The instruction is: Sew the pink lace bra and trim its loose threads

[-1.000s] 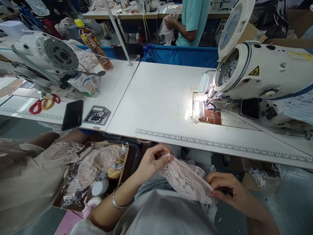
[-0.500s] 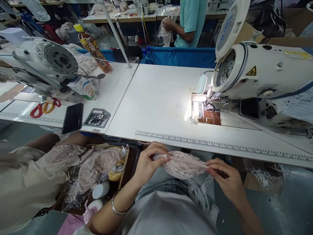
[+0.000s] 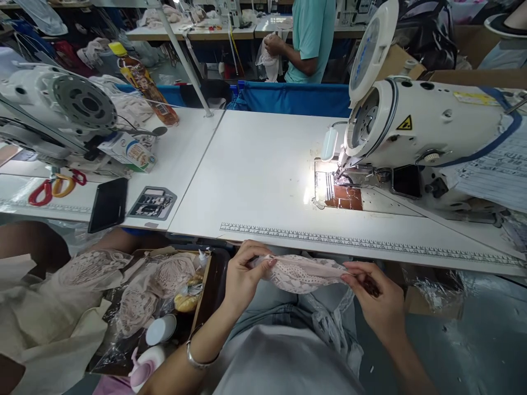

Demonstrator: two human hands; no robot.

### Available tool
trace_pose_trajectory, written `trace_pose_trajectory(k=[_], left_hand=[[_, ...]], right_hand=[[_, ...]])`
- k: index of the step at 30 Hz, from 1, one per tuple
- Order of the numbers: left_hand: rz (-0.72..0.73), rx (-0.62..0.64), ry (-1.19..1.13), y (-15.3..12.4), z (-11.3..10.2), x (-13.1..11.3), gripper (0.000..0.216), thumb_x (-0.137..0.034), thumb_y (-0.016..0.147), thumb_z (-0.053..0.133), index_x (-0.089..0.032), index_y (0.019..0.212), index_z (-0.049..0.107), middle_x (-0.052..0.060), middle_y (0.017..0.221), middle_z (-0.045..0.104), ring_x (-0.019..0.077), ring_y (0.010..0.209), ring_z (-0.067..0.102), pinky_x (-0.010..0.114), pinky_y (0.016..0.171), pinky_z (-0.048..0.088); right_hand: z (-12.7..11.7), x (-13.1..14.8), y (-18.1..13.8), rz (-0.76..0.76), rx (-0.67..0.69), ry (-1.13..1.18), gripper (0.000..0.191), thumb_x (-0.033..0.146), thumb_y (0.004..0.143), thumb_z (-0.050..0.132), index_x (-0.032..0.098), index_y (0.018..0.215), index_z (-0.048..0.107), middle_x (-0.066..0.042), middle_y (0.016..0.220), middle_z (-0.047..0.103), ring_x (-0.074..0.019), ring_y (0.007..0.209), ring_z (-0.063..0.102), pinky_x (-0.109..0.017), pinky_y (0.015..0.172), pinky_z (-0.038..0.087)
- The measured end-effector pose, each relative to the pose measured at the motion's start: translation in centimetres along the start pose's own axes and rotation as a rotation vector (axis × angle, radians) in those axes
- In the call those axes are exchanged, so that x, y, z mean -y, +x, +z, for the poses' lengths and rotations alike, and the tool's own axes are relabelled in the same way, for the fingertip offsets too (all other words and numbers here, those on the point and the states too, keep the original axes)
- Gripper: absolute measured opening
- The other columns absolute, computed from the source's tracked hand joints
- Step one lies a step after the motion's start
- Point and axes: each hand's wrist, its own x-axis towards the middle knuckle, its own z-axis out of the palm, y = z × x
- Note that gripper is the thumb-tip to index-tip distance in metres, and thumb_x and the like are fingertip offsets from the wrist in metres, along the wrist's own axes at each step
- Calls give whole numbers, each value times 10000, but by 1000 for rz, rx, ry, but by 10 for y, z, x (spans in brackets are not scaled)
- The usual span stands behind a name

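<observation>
A pale pink lace piece (image 3: 302,271) is stretched between my two hands, just below the front edge of the white sewing table (image 3: 263,164). My left hand (image 3: 242,274) pinches its left end with fingers closed. My right hand (image 3: 376,304) pinches its right end and also holds a small dark thing I cannot make out. More lace hangs down over my lap. The white sewing machine (image 3: 420,123) stands on the table to the upper right, its lamp lighting the needle plate (image 3: 340,192).
A tray (image 3: 212,285) with bagged lace pieces, a bun and small bottles sits at my lower left. A black phone (image 3: 108,204), red and yellow scissors (image 3: 53,186) and a second machine (image 3: 61,109) lie on the left table. A person in a teal shirt (image 3: 308,38) stands beyond.
Both hands have lifted the lace from my lap up toward the table edge and pulled it flat between them. The view has shifted slightly right.
</observation>
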Motion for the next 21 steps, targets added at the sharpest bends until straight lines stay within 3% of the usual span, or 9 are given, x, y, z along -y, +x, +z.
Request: trace_pose_trajectory(k=[9,14,17,19,21], left_hand=[[-107,-43,-187,-2,2,3,120,-310,725,867,-224,750,788,54,842,646,214,876,608,313,801,473],[-176,-28,-284,-1,-9,1,295,-436,642,915,-192,683,755,60,834,633,208,850,596,315,788,478],[-204,202,-152,1,-19,-7,350,-513,736,837,-186,824,748,101,1005,657,250,996,598,344,860,476],[-116,435,-28,2,-18,-14,444,-547,800,770,-204,1078,717,134,1192,630,283,1160,546,394,990,435],[11,608,32,2,-7,-18,501,-558,830,733,-210,1185,667,141,1219,616,280,1182,527,405,1031,410]], right_hand=[[-14,7,19,63,220,142,219,407,999,675,265,831,678,-7,732,562,-148,500,382,-272,438,319],[-23,2,36,-15,340,222,222,401,970,712,251,820,647,-3,739,550,-151,540,427,-266,477,346],[-22,17,46,-56,458,280,268,419,991,694,244,794,646,-3,705,530,-154,543,455,-267,482,363],[-15,33,50,-54,542,252,298,433,1012,661,240,785,657,-8,696,521,-162,550,476,-271,468,358],[-2,48,51,-68,586,202,306,431,1029,630,238,795,666,-18,720,546,-174,590,513,-273,483,371]])
